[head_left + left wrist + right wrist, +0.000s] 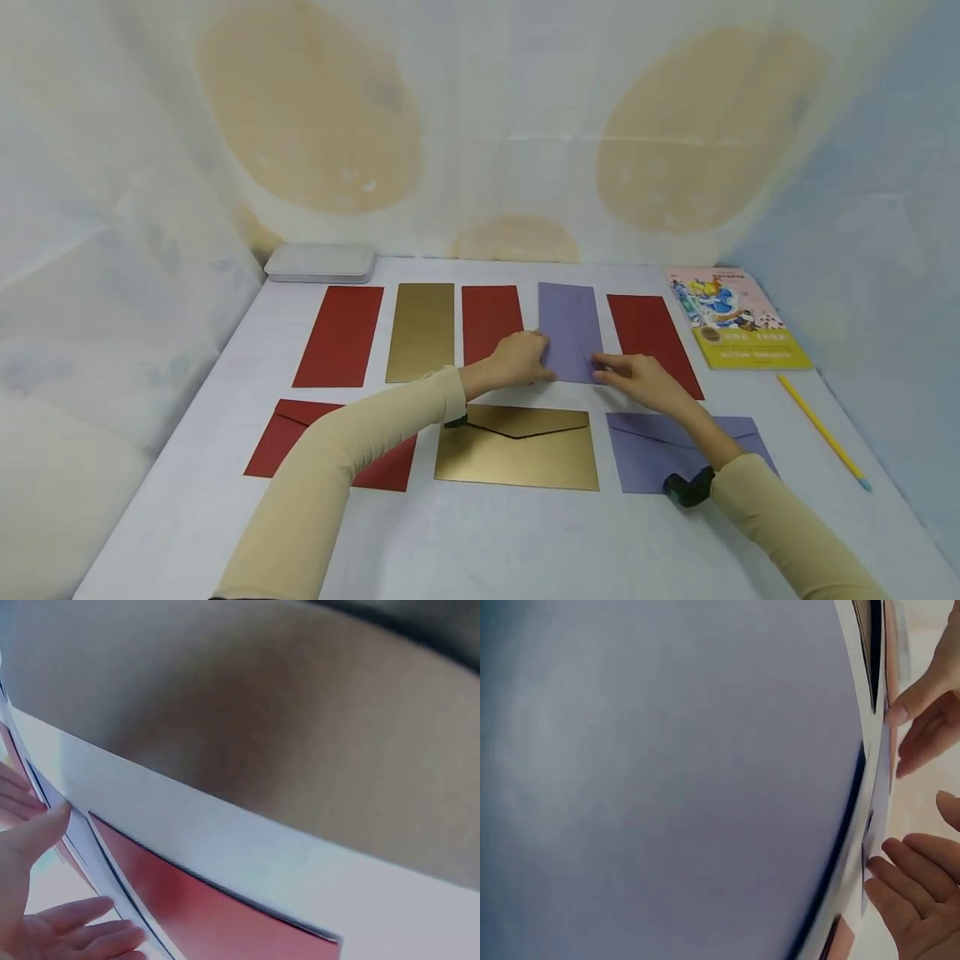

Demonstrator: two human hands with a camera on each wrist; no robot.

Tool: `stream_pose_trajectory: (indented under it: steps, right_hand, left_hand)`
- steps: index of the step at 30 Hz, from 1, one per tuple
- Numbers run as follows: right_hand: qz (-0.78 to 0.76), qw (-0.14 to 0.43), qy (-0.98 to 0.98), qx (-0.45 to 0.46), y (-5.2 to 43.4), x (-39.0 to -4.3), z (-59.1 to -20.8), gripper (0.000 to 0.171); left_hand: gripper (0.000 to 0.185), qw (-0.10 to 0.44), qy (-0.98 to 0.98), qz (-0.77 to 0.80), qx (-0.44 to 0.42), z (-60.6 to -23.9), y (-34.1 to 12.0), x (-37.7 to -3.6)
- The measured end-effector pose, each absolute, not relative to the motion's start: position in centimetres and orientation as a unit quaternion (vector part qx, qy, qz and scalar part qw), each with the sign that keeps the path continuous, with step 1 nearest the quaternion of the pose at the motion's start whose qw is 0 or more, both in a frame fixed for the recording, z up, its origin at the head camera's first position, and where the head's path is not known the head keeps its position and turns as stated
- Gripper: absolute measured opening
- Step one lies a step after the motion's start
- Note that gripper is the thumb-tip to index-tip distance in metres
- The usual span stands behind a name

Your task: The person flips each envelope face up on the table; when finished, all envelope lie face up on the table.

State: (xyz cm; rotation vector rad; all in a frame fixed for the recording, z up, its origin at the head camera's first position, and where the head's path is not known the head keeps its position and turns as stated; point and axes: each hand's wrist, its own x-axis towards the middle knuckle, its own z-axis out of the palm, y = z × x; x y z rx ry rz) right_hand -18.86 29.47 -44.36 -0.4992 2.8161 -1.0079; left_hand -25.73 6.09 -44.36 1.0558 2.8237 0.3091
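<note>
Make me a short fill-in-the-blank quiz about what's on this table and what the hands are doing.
1. Both hands touch the upright ____ envelope in the back row.
2. The left hand is at its left edge; the right hand is at its ____ edge.
3. The front row's middle envelope is ____ in colour.
4. A yellow ____ lies beside the picture book.

Missing words: purple; right; gold; pencil
</note>
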Motion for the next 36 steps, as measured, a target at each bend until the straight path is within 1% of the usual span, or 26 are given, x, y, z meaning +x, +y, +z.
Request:
stream_pose_trajectory:
  steps: [4, 8, 12, 16, 20, 26, 32, 36]
  right_hand:
    - [-0.330, 0.052, 0.930, -0.153, 30.0, -19.1, -43.8, 0.047]
    - [-0.325, 0.066, 0.930, -0.158, 30.2, -19.2, -43.7, 0.046]
    - [-0.321, 0.076, 0.930, -0.160, 30.1, -19.1, -44.0, 0.046]
    - [-0.323, 0.069, 0.930, -0.161, 30.1, -19.0, -43.9, 0.049]
    - [-0.322, 0.046, 0.932, -0.158, 29.9, -19.0, -43.6, 0.051]
    - [-0.325, -0.004, 0.933, -0.158, 29.3, -19.3, -42.6, 0.049]
    - [-0.333, 0.007, 0.928, -0.166, 28.1, -19.7, -41.9, 0.049]
    - [-0.343, 0.016, 0.922, -0.178, 27.1, -20.1, -41.7, 0.049]
  left_hand:
    - [0.054, 0.041, 0.918, 0.086, 0.385, -44.3, 6.3, -25.7]
    - [0.053, 0.057, 0.913, 0.084, 0.394, -44.4, 6.5, -25.5]
    - [0.058, 0.077, 0.914, 0.095, 0.387, -44.6, 6.5, -25.6]
    - [0.061, 0.081, 0.902, 0.130, 0.404, -45.4, 6.0, -26.2]
    - [0.059, 0.072, 0.877, 0.171, 0.443, -45.8, 5.1, -26.3]
    - [0.052, 0.067, 0.849, 0.226, 0.472, -45.1, 3.4, -25.4]
    - [0.047, 0.056, 0.846, 0.233, 0.476, -44.1, 1.6, -24.9]
    - [0.047, 0.048, 0.858, 0.232, 0.456, -44.0, 0.0, -24.9]
